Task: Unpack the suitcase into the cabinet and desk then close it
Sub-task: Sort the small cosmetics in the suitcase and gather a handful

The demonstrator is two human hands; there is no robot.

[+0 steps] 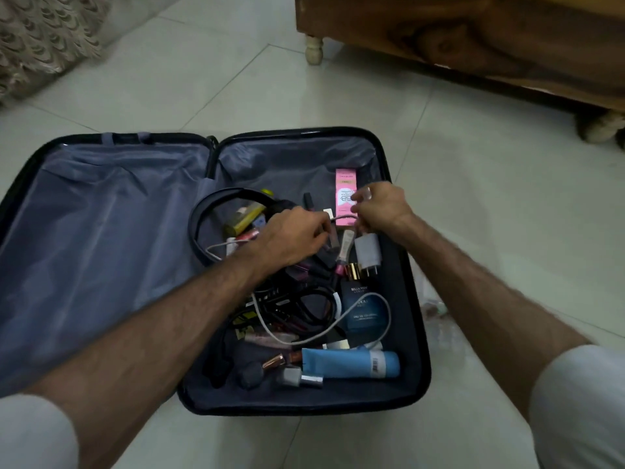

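Your left grip (292,236) pinches thin cable (341,217); right grip (380,206) curls on same cable, white charger (368,249) just beneath, over open suitcase (419,333).

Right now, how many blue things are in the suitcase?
2: a dark blue cologne box in the middle of the right half, and a light blue tube lying near the front edge. The clutter may hide more.

dim room, soft focus

you're working in low, greenish indoor light. the floor (473,198) shows a faint sheen, shadows are soft. your hands look slightly smeared. wide-angle bending curves the edges, and the suitcase (419,333) interior reads dark.
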